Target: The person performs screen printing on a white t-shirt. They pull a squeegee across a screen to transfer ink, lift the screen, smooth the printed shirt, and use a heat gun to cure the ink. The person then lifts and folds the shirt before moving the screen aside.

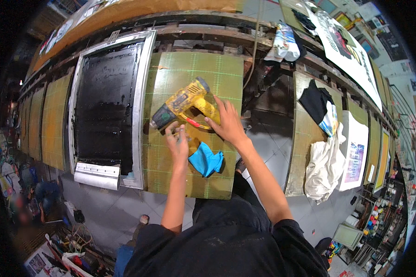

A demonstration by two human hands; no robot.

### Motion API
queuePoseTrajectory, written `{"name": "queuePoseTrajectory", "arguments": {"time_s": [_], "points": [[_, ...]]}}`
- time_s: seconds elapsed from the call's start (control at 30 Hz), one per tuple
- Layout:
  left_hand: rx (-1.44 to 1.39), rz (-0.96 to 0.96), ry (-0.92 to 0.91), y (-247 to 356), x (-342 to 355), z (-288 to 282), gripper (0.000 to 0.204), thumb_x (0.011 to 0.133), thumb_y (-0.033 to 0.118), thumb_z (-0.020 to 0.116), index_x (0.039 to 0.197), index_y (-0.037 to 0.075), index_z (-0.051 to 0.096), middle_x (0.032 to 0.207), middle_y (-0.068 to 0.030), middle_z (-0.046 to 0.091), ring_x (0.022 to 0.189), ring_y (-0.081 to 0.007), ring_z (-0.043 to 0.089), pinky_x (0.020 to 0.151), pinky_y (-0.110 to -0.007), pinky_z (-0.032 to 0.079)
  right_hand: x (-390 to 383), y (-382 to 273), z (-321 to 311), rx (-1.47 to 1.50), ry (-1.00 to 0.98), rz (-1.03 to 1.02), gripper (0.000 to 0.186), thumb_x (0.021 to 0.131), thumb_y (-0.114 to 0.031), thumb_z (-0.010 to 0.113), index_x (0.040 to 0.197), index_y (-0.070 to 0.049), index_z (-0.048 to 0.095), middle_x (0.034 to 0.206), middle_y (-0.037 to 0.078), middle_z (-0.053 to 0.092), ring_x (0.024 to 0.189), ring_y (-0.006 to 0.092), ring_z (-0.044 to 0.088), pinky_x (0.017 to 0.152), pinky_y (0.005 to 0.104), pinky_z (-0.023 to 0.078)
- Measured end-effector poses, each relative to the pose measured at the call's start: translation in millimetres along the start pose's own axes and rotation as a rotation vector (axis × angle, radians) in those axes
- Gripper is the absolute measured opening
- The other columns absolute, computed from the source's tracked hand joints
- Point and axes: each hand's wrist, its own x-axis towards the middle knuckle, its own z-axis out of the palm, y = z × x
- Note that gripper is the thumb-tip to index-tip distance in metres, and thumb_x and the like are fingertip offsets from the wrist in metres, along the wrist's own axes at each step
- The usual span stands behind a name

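Note:
A worn yellow heat gun (185,98) with a dark front end lies on its side above a greenish board (189,177) marked with bright green lines. My right hand (229,122) has its thumb and fingers around the end of the handle. Close under the dark nozzle end is my left hand (176,141), fingers apart and partly bent; whether they touch the tool is unclear. A red-and-yellow guard strip (192,122) runs below the body, between the two hands. Nearer to me on the board sits a crumpled blue cloth (205,159).
Left of the board stands a metal-framed screen (107,104) covered in black ink, with a metal squeegee (97,175) at its near end. To the right, another board carries a black cloth (315,101) and a white crumpled cloth (326,168). A cord (253,60) hangs behind.

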Motion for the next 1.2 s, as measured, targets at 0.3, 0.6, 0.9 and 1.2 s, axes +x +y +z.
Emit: {"name": "queuePoseTrajectory", "arguments": {"time_s": [0.3, 0.6, 0.9, 1.2], "points": [[0.169, 0.495, 0.072, 35.6, -99.4, 32.2, 0.019, 0.102, 0.01, 0.062, 0.117, 0.0, 0.061, 0.11, -0.0115, 0.056, 0.1, -0.0225, 0.058, 0.091, -0.038, 0.049, -140.6, 21.4, -90.4, 0.126, 0.033, -0.137, 0.065, 0.092, -0.023, 0.077, 0.149, -0.008, 0.05, 0.131, 0.019, 0.059, 0.119, 0.0373, 0.057, 0.101, 0.0456, 0.046], [0.172, 0.744, -0.162, -8.2, -283.5, 113.7, 0.006, 0.095, 0.006, 0.065, 0.099, 0.002, 0.061, 0.094, -0.0093, 0.061, 0.093, -0.0234, 0.059, 0.085, -0.035, 0.047, -383.2, 104.4, -172.2, 0.365, 0.155, 0.046, 0.023, 0.091, -0.008, 0.074, 0.114, -0.004, 0.076, 0.099, 0.015, 0.076, 0.088, 0.0315, 0.072, 0.08, 0.0382, 0.055], [0.218, 0.659, -0.633, -68.9, -461.9, 228.9, 0.01, 0.095, 0.007, 0.068, 0.103, 0.001, 0.067, 0.099, -0.01, 0.065, 0.088, -0.0193, 0.065, 0.081, -0.033, 0.052, -549.7, 147.3, -229.1, 0.583, 0.325, 0.388, 0.024, 0.095, -0.009, 0.072, 0.118, -0.001, 0.075, 0.105, 0.017, 0.078, 0.096, 0.0257, 0.075, 0.09, 0.0349, 0.056], [0.35, 0.506, -1.124, -99.5, -554.6, 342.7, 0.009, 0.098, 0.008, 0.066, 0.103, 0.001, 0.068, 0.091, -0.0062, 0.07, 0.08, -0.0137, 0.064, 0.075, -0.03, 0.051, -628.1, 226.1, -284.5, 0.491, 0.636, 0.499, 0.025, 0.097, -0.01, 0.071, 0.12, -0.002, 0.075, 0.108, 0.016, 0.078, 0.099, 0.0232, 0.075, 0.09, 0.0343, 0.056]]}}
